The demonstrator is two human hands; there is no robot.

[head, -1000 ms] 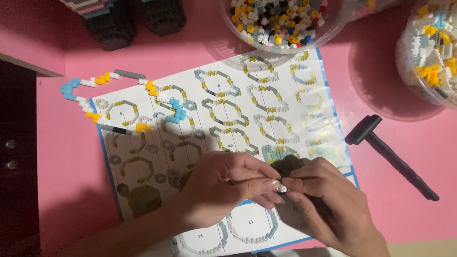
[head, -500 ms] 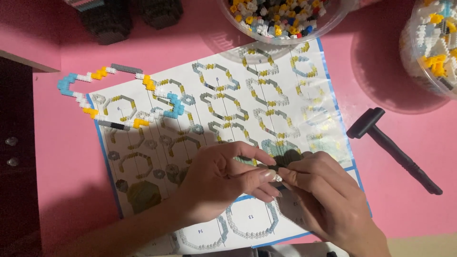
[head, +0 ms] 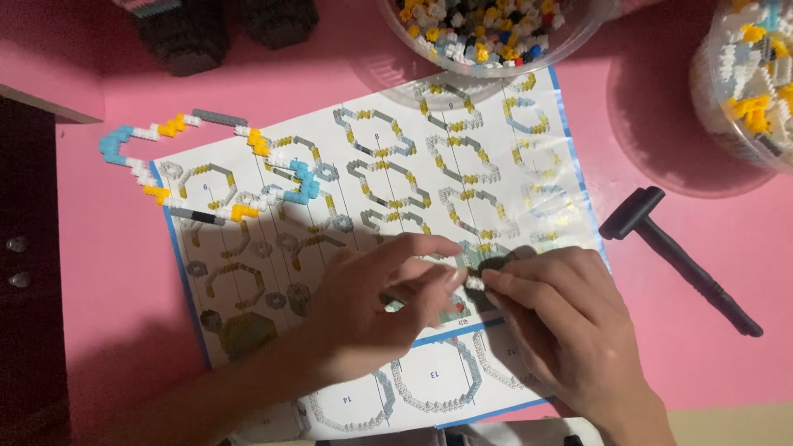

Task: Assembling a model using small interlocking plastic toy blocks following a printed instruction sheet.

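Observation:
My left hand and my right hand meet over the lower middle of a printed instruction sheet with ring-shaped diagrams. Between the fingertips of both hands sits a small white brick piece. A partly built ring of tiny white, blue, yellow and grey bricks lies across the sheet's upper left corner, apart from both hands.
A clear tub of mixed small bricks stands at the top centre, a second tub at the top right. A black hammer-like tool lies right of the sheet. Dark brick builds stand top left. The table is pink.
The view has shifted slightly. Both hands stay together over the sheet, fingers working the small white piece; my left fingers have stretched out a little toward the right hand.

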